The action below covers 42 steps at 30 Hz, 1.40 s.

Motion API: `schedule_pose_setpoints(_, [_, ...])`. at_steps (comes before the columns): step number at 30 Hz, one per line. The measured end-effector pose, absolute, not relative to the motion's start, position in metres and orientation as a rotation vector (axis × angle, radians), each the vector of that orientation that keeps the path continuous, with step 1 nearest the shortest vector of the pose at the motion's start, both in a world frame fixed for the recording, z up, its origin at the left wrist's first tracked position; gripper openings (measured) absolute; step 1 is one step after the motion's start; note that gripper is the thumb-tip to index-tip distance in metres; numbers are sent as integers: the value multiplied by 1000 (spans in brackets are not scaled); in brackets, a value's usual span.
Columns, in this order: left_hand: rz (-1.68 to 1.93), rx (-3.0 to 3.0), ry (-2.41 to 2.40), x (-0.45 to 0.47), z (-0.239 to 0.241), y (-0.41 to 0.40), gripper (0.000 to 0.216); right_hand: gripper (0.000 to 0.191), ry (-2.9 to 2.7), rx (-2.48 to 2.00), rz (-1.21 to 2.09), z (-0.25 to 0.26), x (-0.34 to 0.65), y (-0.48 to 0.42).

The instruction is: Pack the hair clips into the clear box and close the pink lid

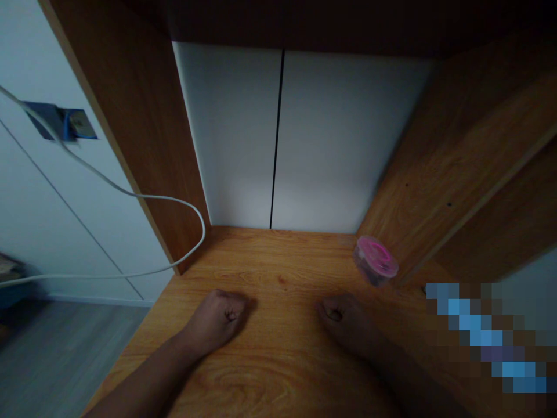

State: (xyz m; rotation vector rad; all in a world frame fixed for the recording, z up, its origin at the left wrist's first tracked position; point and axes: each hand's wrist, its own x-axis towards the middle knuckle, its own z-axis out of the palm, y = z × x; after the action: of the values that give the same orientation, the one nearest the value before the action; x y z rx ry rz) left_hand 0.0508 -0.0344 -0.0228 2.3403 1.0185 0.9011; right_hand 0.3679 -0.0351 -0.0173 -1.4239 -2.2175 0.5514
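My left hand (220, 316) rests on the wooden desk top (282, 360), curled into a fist with nothing visible in it. Across from it, my right hand (343, 319) also lies on the wood with its fingers closed; a small dark gap shows inside the curl, and I see nothing held there. The two fists are apart, with bare wood between them. Beyond my right hand, a clear round container with a pink lid (378, 257) stands near the right side panel. Neither hand touches it.
A white cable (202, 223) loops in from the left, in front of the left wooden panel (130, 116). White panels (235, 145) with a dark seam form the back. A blue wall box (78, 123) is at the far left. Blurred blocks cover part of the right side.
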Motion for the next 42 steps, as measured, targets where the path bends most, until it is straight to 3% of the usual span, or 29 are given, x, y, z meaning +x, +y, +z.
schedule_pose_setpoints(42, [871, 2349, 1050, 51, -20, -35, 33, 34, -2210, -1438, 552, -19, 368, -35])
